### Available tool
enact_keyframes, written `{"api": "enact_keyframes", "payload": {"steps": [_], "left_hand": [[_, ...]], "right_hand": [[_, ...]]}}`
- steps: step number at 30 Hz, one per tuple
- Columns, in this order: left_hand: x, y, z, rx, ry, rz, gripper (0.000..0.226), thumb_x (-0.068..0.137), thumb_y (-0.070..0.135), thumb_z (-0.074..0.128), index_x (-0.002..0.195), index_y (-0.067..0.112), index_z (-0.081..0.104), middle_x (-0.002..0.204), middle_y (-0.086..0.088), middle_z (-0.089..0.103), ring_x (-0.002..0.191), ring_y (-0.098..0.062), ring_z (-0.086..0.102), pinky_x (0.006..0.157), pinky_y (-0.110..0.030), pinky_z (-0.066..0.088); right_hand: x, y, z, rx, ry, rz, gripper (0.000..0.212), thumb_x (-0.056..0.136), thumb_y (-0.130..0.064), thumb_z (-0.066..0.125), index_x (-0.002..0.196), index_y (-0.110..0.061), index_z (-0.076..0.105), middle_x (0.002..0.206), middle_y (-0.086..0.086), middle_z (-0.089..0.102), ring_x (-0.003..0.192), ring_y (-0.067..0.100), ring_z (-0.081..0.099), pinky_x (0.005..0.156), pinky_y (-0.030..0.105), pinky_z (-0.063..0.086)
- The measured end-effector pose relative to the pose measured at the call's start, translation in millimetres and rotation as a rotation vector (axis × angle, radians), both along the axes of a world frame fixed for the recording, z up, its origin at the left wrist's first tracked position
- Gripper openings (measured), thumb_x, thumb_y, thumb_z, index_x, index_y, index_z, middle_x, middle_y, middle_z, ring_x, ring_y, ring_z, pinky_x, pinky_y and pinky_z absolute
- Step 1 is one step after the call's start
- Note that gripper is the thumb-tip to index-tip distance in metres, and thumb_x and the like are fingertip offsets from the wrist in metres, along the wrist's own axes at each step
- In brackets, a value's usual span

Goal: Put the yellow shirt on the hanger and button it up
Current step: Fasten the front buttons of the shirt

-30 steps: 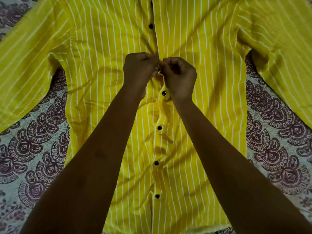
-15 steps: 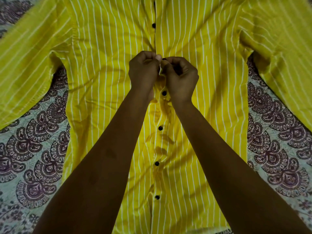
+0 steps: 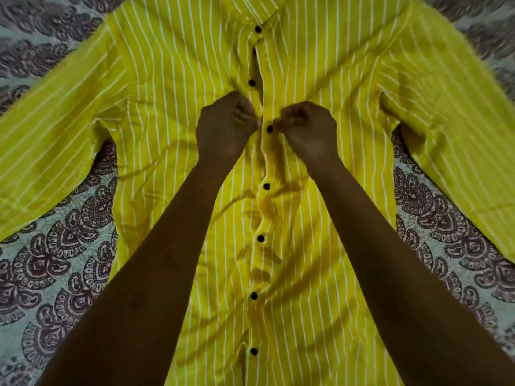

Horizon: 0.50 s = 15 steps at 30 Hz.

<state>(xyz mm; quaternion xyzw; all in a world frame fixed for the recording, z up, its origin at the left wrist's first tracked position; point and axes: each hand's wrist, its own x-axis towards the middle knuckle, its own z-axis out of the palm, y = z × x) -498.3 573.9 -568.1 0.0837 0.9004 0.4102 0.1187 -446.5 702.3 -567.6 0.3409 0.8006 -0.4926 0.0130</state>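
Observation:
The yellow shirt (image 3: 172, 112) with white stripes lies flat and face up, its sleeves spread to both sides. A row of black buttons runs down its front. My left hand (image 3: 224, 129) pinches the placket edge just left of one black button (image 3: 269, 129). My right hand (image 3: 308, 132) has its fingers curled and pinches the fabric just right of that button. This button and the several below it sit fastened. Above it the placket gapes beside another button (image 3: 252, 82). The collar button (image 3: 257, 29) shows at the top. No hanger is visible.
A patterned bedsheet (image 3: 55, 260) in pale blue and dark purple lies under the shirt and shows on both sides. Both of my forearms stretch across the shirt's lower front.
My hands have drawn slightly apart, and the black button they were covering now shows between them. More of the collar is in view.

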Motion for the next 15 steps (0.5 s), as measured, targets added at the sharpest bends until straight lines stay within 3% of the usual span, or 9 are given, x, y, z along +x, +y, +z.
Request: {"api": "enact_keyframes", "payload": {"steps": [2, 5, 9, 13, 15], "left_hand": [[-15, 2, 6, 0.053, 0.032, 0.010, 0.016, 0.067, 0.017, 0.067, 0.079, 0.008, 0.066, 0.074, 0.008, 0.063, 0.067, -0.001, 0.062, 0.071, -0.027, 0.053], [-38, 13, 9, 0.101, 0.053, 0.006, 0.013, 0.070, 0.007, 0.061, 0.081, 0.005, 0.069, 0.075, 0.004, 0.067, 0.063, 0.004, 0.060, 0.067, -0.014, 0.047], [-65, 23, 1, -0.072, 0.003, -0.085, 0.025, 0.069, 0.014, 0.055, 0.087, 0.013, 0.072, 0.090, -0.005, 0.073, 0.083, -0.016, 0.067, 0.076, -0.027, 0.051], [-72, 29, -5, -0.338, 0.079, -0.161, 0.018, 0.073, 0.018, 0.064, 0.089, 0.014, 0.070, 0.097, -0.010, 0.070, 0.094, -0.029, 0.063, 0.077, -0.036, 0.049], [-72, 34, -6, -0.428, 0.113, -0.142, 0.017, 0.077, 0.018, 0.064, 0.092, 0.012, 0.068, 0.099, -0.011, 0.068, 0.097, -0.031, 0.062, 0.077, -0.038, 0.047]], "right_hand": [[-10, 2, 7, 0.088, 0.145, 0.071, 0.021, 0.075, -0.015, 0.069, 0.095, -0.009, 0.067, 0.094, 0.005, 0.070, 0.083, 0.014, 0.064, 0.074, 0.022, 0.048], [-34, -2, 10, 0.257, 0.152, 0.279, 0.040, 0.072, -0.021, 0.072, 0.108, -0.009, 0.059, 0.106, 0.010, 0.061, 0.091, 0.023, 0.061, 0.074, 0.037, 0.049], [-62, -3, 6, 0.543, -0.022, 0.396, 0.055, 0.076, -0.026, 0.069, 0.122, -0.007, 0.045, 0.122, 0.013, 0.048, 0.102, 0.031, 0.055, 0.066, 0.034, 0.040], [-73, 6, 3, 0.625, -0.092, 0.357, 0.039, 0.083, -0.020, 0.057, 0.118, -0.006, 0.047, 0.115, 0.014, 0.057, 0.103, 0.033, 0.056, 0.068, 0.034, 0.036], [-74, 9, 3, 0.613, -0.104, 0.388, 0.036, 0.083, -0.027, 0.058, 0.112, -0.006, 0.051, 0.113, 0.013, 0.058, 0.103, 0.032, 0.056, 0.066, 0.032, 0.031]]}}
